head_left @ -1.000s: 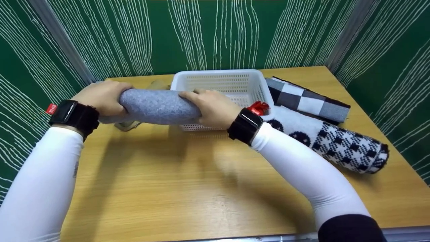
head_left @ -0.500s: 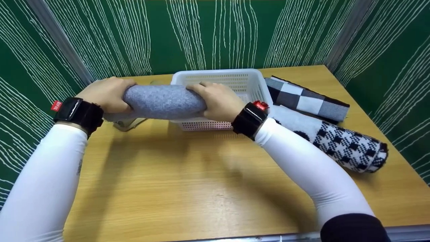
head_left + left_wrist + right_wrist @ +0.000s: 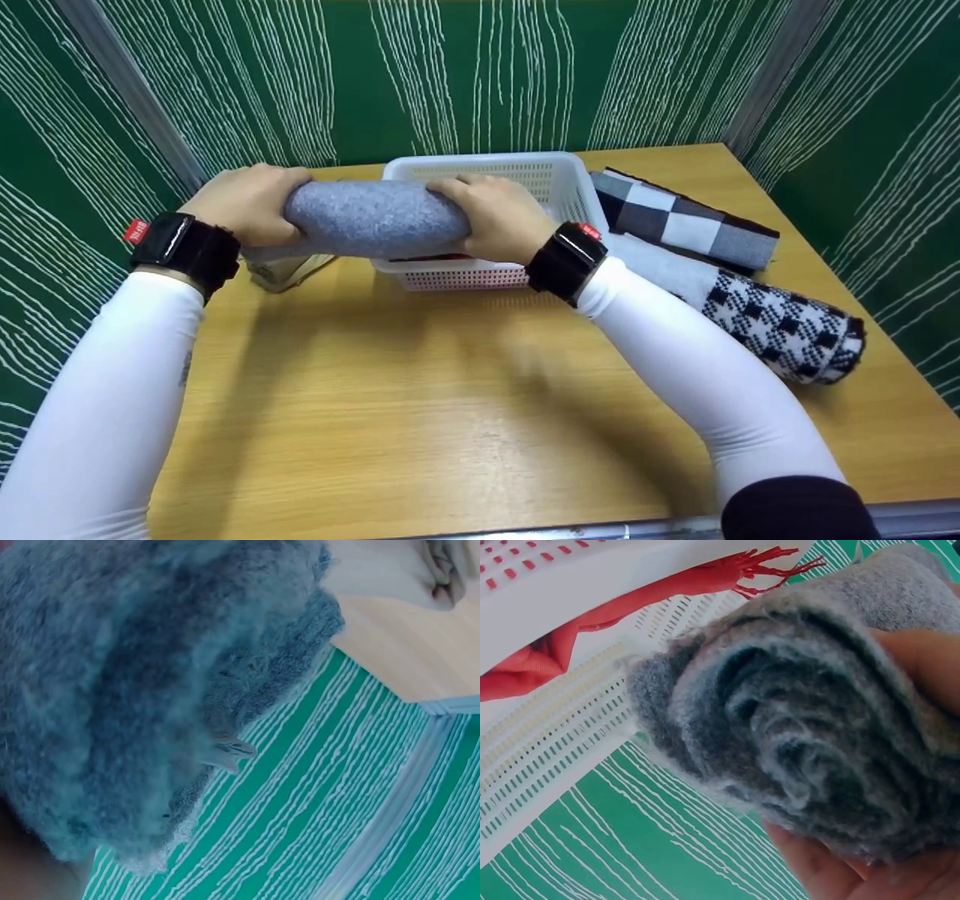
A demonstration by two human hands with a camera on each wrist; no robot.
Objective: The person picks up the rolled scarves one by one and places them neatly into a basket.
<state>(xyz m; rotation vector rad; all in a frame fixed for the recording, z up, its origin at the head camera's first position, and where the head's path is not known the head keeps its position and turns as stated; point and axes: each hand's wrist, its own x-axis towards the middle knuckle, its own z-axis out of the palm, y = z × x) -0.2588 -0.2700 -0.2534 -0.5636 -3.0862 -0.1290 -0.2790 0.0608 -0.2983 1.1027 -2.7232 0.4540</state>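
Note:
A thick grey woollen scarf (image 3: 375, 219), rolled up, hangs level over the table and overlaps the front left of the white plastic basket (image 3: 465, 280) in the head view. My left hand (image 3: 251, 202) grips its left end, my right hand (image 3: 499, 217) its right end. Spiral layers of the rolled scarf (image 3: 802, 735) face the right wrist camera, with fingers below and at its side. Close up, the fuzzy scarf (image 3: 150, 690) fills much of the left wrist view. A red fringed scarf (image 3: 660, 596) lies in the basket, mostly hidden in the head view.
Right of the basket lie a folded checked scarf (image 3: 694, 221) and a rolled black-and-white patterned scarf (image 3: 787, 326). A beige-grey cloth (image 3: 289, 270) lies on the table (image 3: 360, 420) under my left hand. Green panels with white streaks (image 3: 510, 75) close off the back and sides.
Both hands have carried the rolled grey scarf a little to the right and farther back, over more of the basket. The other scarves have stayed where they were.

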